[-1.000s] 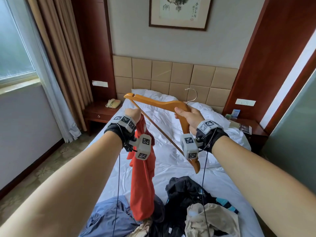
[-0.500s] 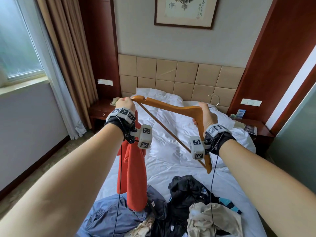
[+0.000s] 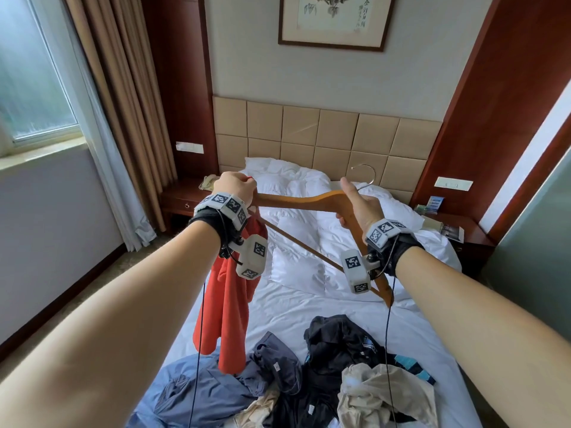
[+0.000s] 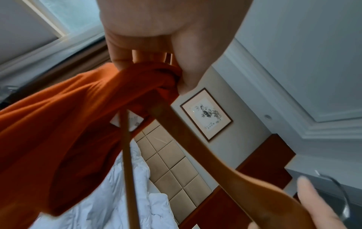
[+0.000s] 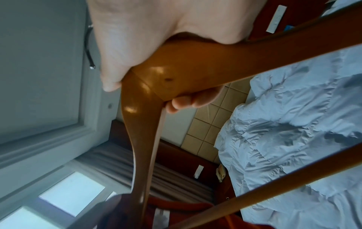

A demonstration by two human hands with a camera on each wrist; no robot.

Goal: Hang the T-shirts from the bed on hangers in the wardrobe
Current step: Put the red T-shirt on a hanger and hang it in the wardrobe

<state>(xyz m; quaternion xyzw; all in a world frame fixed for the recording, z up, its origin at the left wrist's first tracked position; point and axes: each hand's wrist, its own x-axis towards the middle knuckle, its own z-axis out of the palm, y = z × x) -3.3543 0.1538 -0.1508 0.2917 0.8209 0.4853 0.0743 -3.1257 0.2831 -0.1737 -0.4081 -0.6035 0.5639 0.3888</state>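
Up it comes: the left hand (image 3: 234, 187), fingers clamped on the red shirt (image 3: 227, 304), has pulled its bunched neck over the hanger (image 3: 304, 199) tip at frame centre, right hand (image 3: 360, 208) gripping the hanger's middle, so threading is under way above the bed (image 3: 309, 307).

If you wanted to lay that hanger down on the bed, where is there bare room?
Bare white sheet lies between the pillows and the clothes pile, and along the bed's right edge beside the pile. The foot end is crowded with heaped clothes.
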